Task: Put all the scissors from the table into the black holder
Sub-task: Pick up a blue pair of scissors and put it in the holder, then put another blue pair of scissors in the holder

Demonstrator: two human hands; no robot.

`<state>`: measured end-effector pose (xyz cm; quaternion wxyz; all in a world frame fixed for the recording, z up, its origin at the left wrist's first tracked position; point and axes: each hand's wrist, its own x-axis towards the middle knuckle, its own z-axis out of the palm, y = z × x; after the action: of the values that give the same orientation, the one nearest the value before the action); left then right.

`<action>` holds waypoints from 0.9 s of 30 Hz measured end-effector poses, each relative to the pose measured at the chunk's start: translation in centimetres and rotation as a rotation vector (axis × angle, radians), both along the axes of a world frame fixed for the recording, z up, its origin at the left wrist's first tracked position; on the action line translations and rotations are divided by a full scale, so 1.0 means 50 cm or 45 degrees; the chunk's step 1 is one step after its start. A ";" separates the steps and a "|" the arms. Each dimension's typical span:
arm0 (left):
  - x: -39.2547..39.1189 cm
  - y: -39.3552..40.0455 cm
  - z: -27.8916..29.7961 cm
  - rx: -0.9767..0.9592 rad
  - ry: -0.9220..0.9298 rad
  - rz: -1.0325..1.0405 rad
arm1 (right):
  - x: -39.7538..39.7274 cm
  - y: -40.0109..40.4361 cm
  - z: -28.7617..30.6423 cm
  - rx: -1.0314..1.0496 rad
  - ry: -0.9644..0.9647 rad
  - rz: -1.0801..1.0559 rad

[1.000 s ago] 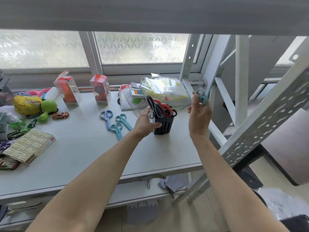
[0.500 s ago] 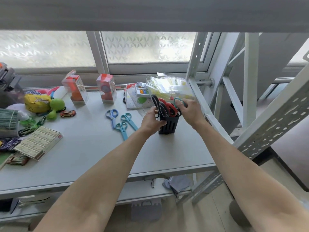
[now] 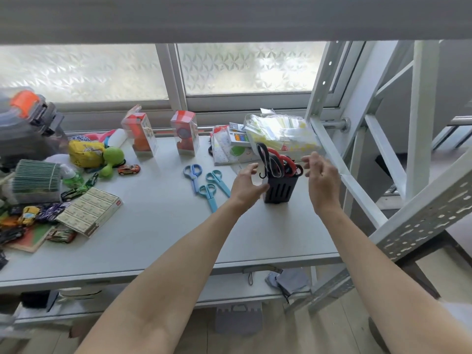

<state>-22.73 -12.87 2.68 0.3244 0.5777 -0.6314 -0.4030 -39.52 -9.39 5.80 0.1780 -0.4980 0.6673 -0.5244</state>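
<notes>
The black holder (image 3: 280, 190) stands on the grey table (image 3: 158, 241) with several black- and red-handled scissors (image 3: 274, 160) sticking up out of it. My left hand (image 3: 249, 185) is just left of the holder, fingers spread, thumb close to its side, holding nothing. My right hand (image 3: 320, 177) hovers right of the holder, fingers apart and empty. Three scissors lie flat on the table to the left: a blue pair (image 3: 192, 173), a teal pair (image 3: 218, 181) and another teal pair (image 3: 209, 195).
Slanted white metal frame bars (image 3: 339, 169) rise right of the holder. Behind it sit a plastic bag (image 3: 281, 134) and packets; two clear toy boxes (image 3: 185, 135) stand by the window. Toys, cars and a box (image 3: 89, 213) crowd the table's left.
My right hand brought teal scissors from the right to the holder and has let go, now open beside it. My left hand has loosened from the holder's side.
</notes>
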 end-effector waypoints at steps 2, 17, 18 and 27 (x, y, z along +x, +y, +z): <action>0.042 -0.001 -0.015 -0.099 -0.077 0.148 | 0.026 0.039 -0.016 -0.136 -0.056 -0.207; 0.260 -0.036 -0.080 0.040 -0.843 -0.113 | 0.338 0.017 -0.132 0.514 0.799 0.597; 0.262 -0.033 -0.083 0.032 -0.820 -0.105 | 0.341 0.013 -0.132 0.554 0.874 0.588; 0.250 0.019 -0.054 0.333 -0.217 -0.017 | 0.292 0.051 -0.144 0.410 1.010 0.511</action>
<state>-10.21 -11.94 -0.04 0.1890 0.6427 -0.6028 -0.4334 -24.92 -6.86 -1.40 0.0822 -0.7452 0.6471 -0.1388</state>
